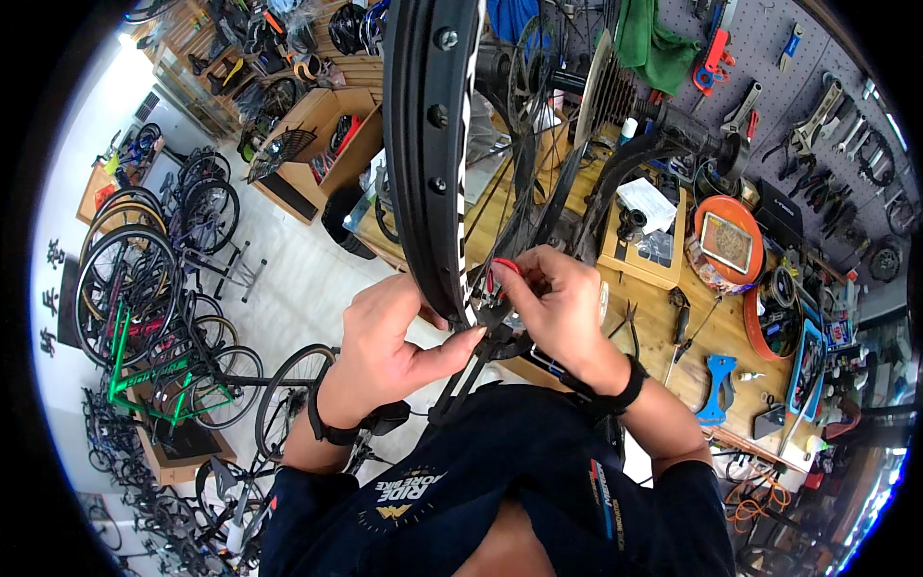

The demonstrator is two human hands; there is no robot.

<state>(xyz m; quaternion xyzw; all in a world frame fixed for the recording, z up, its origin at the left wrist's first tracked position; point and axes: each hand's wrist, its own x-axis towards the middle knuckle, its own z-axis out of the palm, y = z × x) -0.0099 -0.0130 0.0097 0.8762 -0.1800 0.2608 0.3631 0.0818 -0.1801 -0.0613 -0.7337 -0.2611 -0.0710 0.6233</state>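
Observation:
A black bicycle wheel rim (420,144) without a tyre stands upright before me, its spokes running to a hub on the right. My left hand (385,332) is at the rim's lower part, fingers curled against its left side and thumb laid across toward the spokes. Just right of the rim, my right hand (562,303) pinches a small red spoke wrench (498,273) among the spokes. Its tip is partly hidden by the fingers. A dark wheel-truing stand (615,183) carries the wheel.
On the right, a wooden workbench (740,337) bears a blue tool (717,389), orange bowls (731,207) and a cardboard tray (639,260). Tools hang on a grey pegboard (779,87) behind. Several bicycles (173,356) stand on the left, near an open carton (312,144).

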